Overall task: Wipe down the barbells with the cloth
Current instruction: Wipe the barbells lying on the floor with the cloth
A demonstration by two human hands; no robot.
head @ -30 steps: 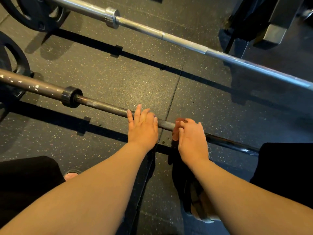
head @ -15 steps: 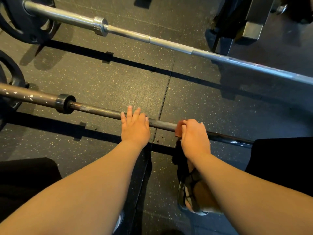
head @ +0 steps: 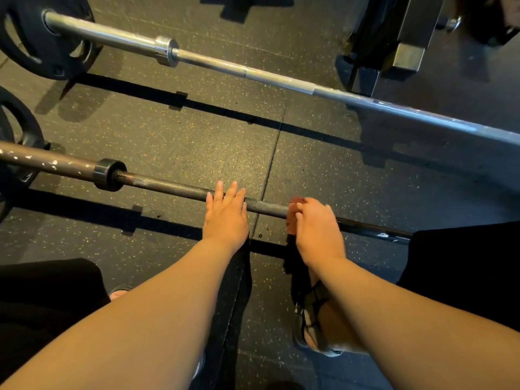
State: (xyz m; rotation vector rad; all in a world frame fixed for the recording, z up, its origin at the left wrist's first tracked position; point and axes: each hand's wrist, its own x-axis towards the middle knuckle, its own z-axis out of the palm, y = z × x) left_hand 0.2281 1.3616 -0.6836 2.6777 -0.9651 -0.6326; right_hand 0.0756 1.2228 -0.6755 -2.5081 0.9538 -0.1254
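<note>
The right grip (head: 316,226) clenched the reddish cloth (head: 292,216) against the dark barbell (head: 168,187), apparently mid-wipe. The left grip (head: 225,218) rested flat beside it, released. The next move probably called for sliding the cloth along the shaft.

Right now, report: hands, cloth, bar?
Hands: left hand flat on near bar, right hand grips cloth on it. No hand on far bar. In the way: only left hand, just left of cloth.
</note>
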